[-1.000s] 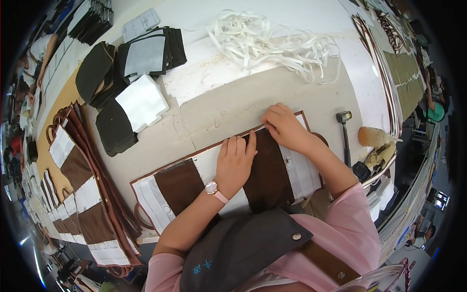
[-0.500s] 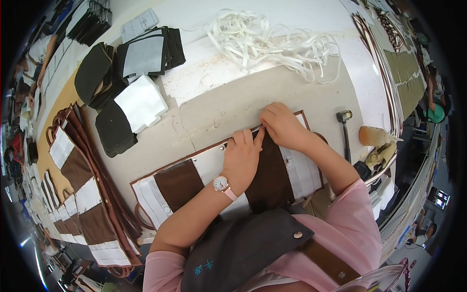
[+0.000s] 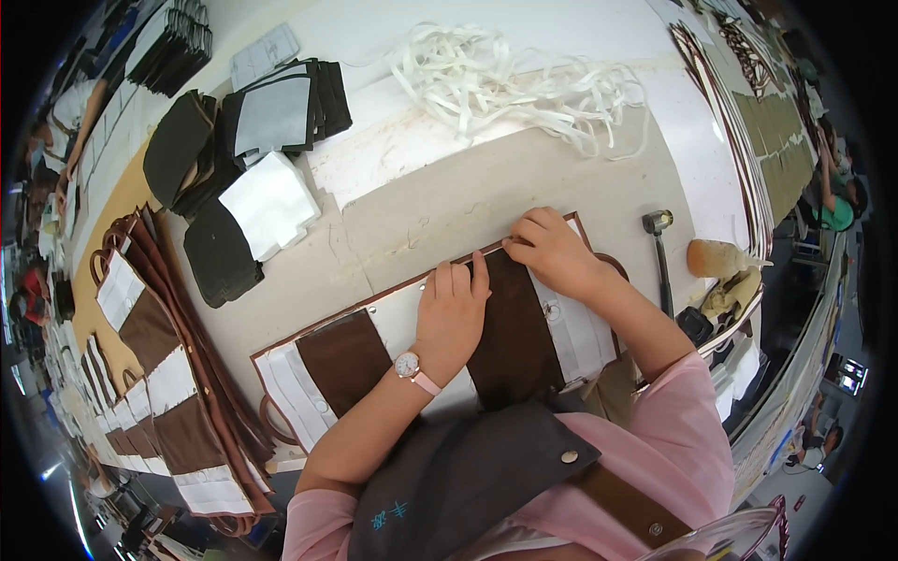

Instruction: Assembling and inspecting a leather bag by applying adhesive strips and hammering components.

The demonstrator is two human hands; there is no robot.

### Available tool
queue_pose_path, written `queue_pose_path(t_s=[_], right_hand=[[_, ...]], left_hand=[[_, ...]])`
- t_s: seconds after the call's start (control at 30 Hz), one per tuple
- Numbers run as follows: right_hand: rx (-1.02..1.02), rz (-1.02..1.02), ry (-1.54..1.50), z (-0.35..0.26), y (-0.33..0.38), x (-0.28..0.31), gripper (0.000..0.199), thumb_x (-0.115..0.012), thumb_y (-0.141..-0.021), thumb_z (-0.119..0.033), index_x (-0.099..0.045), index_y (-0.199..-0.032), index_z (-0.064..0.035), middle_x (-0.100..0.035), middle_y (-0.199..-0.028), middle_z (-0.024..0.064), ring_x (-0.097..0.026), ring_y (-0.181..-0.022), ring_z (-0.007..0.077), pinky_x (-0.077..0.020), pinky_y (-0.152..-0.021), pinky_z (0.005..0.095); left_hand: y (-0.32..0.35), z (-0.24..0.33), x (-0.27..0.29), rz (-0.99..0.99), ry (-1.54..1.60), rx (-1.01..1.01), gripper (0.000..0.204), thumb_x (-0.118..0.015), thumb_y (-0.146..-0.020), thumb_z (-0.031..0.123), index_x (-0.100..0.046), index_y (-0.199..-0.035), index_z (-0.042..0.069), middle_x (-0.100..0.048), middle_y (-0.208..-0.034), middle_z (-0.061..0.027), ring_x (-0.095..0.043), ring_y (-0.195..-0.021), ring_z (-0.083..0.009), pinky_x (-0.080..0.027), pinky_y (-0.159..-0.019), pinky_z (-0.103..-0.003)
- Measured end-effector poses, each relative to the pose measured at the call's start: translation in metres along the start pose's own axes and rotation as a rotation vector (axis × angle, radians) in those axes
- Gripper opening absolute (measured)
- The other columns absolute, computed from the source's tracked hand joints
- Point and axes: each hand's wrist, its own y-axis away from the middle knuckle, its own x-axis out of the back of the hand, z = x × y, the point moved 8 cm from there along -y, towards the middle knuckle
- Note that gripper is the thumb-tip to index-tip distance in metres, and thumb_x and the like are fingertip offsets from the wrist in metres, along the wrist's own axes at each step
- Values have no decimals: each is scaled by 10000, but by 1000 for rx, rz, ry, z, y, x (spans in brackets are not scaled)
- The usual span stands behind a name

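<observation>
Left hand (image 3: 454, 313) now flat, open on the brown panel (image 3: 510, 327); right hand (image 3: 552, 251) still pinching its top edge.

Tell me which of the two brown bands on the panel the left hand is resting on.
The right-hand brown band: the left hand lies along its left edge, near the top. The other brown band lies apart, untouched, further left on the panel.

Hammer (image 3: 659, 252) right of panel (image 3: 393, 346), straps (image 3: 514, 84) behind
</observation>
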Motion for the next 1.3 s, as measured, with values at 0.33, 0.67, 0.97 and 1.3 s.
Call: queue_pose_path(t_s=[0.33, 0.67, 0.97, 1.3], right_hand=[[47, -2, 12, -8, 1, 0, 134, -639, -767, -94, -680, -895, -96, -564, -945, 44, -533, -969, 246, -436, -891, 381], [-227, 101, -157, 28, 5, 6, 138, -704, -779, -57, -632, -896, -67, -581, -971, 98, -548, -985, 316, -448, -880, 427], [-324, -96, -312, 42, -2, 5, 151, -675, -803, -1, -625, -943, -28, -601, -970, 132, -569, -979, 360, -466, -875, 443], [-178, -62, -116, 29, -7, -12, 102, -639, -773, -13, -612, -871, -24, -584, -927, 125, -555, -910, 324, -452, -826, 420]], left_hand=[[6, -5, 5, 25, 116, -11, 558, -708, -870, 226, -562, -1364, 14, -524, -1003, -129, -535, -1004, -304, -477, -907, -402], [-11, 4, 6, -57, 105, 47, 552, -685, -890, 271, -566, -1383, 52, -546, -1057, -118, -523, -1013, -271, -439, -891, -387], [-15, 15, 0, 87, 224, -39, 638, -718, -871, 281, -506, -1444, 97, -524, -1151, -149, -526, -1063, -304, -439, -912, -411], [-31, 8, -9, -46, 268, 36, 546, -701, -891, 282, -561, -1397, 133, -504, -1034, -112, -512, -957, -279, -442, -837, -388]])
